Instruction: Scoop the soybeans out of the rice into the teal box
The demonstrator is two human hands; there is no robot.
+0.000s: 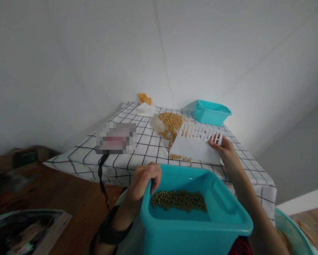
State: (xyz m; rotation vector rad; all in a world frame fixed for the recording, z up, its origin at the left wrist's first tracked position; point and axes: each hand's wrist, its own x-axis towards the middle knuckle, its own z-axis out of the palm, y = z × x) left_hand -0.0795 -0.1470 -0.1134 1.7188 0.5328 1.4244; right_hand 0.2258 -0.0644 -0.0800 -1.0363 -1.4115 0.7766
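My left hand (144,182) is closed over the left rim of a turquoise plastic tub (196,226) held near me; a layer of greenish beans (178,200) lies in its bottom. My right hand (224,147) grips the right end of a white slotted scoop (197,143) resting on the checked tablecloth (145,145). The scoop's edge sits against a pile of yellow beans mixed with white rice (169,124), and a few beans lie just in front of the scoop.
A second turquoise tub (212,111) stands at the table's far right. A white cloth (145,109) and an orange object (144,98) lie at the far edge by the wall. A blurred-out item (116,138) rests on the left. A brown wooden surface (55,191) adjoins left.
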